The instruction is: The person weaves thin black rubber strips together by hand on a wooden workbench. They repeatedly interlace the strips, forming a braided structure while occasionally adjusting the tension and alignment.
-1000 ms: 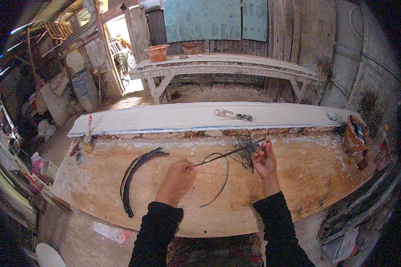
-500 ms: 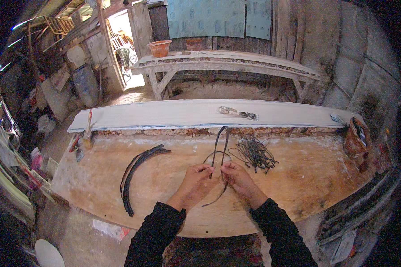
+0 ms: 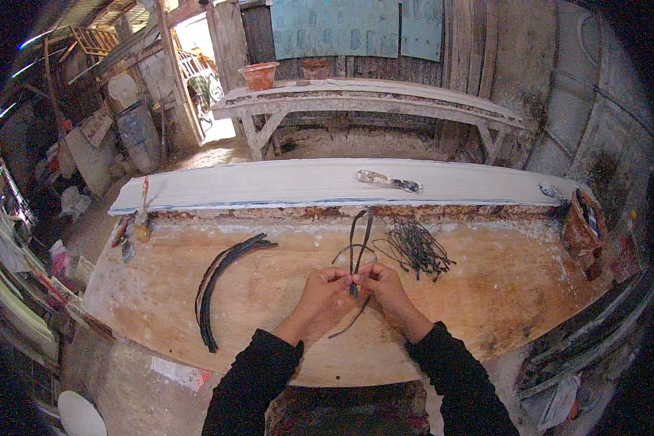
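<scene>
A thin black strip stands up in a narrow loop above my fingertips. My left hand pinches one side of it, and my right hand pinches the other, the fingertips meeting where the sides cross. A dark end pokes out just below the fingers. Behind my hands, a small round pale thing with a dark strip around it is partly hidden. Another strip length trails toward the board's front from my right hand. To the right lies a tangled pile of black strips; on the left, a curved bundle of black strips.
The wooden board fills the space under my hands. Beyond it runs a long white slab with a stained tool on it. A brush rests at left, a reddish-brown container at right. Farther back stands a bench.
My hands have come together, bringing the two sides of the loop from apart to crossing at my fingertips. The piles on the board have stayed where they were.
</scene>
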A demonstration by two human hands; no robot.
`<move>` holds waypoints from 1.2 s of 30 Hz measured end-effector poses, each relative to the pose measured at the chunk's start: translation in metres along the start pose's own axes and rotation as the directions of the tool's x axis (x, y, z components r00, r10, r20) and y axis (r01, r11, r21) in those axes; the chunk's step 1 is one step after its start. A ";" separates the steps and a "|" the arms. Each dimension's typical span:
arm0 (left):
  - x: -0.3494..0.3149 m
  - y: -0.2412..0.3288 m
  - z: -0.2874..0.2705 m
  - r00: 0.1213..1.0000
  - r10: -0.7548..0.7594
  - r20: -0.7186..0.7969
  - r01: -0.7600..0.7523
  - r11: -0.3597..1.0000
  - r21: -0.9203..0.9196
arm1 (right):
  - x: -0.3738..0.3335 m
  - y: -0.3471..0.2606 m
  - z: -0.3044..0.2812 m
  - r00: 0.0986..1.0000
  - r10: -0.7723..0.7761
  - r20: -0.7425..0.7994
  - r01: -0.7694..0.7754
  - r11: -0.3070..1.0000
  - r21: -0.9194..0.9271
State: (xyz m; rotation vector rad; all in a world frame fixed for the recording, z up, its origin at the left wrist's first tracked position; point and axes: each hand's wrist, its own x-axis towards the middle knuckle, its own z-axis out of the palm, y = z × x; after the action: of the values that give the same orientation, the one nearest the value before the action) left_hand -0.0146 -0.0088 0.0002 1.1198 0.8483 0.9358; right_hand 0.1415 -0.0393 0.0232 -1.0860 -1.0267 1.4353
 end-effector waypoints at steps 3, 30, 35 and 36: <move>0.000 -0.006 0.000 0.996 -0.062 0.067 0.076 0.969 -0.237 | 0.007 0.014 -0.004 0.999 -0.048 -0.004 0.048 0.999 -0.010; -0.017 0.025 0.014 0.985 -0.174 0.012 0.167 0.921 -0.352 | 0.002 0.008 -0.001 0.984 -0.158 -0.084 0.147 0.981 -0.131; -0.006 0.016 -0.004 0.997 -0.070 -0.026 0.060 0.965 -0.256 | -0.005 -0.005 0.005 0.811 -0.557 0.182 0.552 0.622 -0.556; -0.007 0.021 -0.001 0.999 -0.038 -0.026 0.031 0.971 -0.239 | -0.008 -0.007 0.005 0.806 -0.548 0.224 0.557 0.573 -0.601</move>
State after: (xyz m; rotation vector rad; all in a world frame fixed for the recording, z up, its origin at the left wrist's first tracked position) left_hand -0.0214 -0.0111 0.0210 0.8829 0.7551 0.9990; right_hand 0.1385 -0.0467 0.0325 -1.0660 -1.7689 0.5544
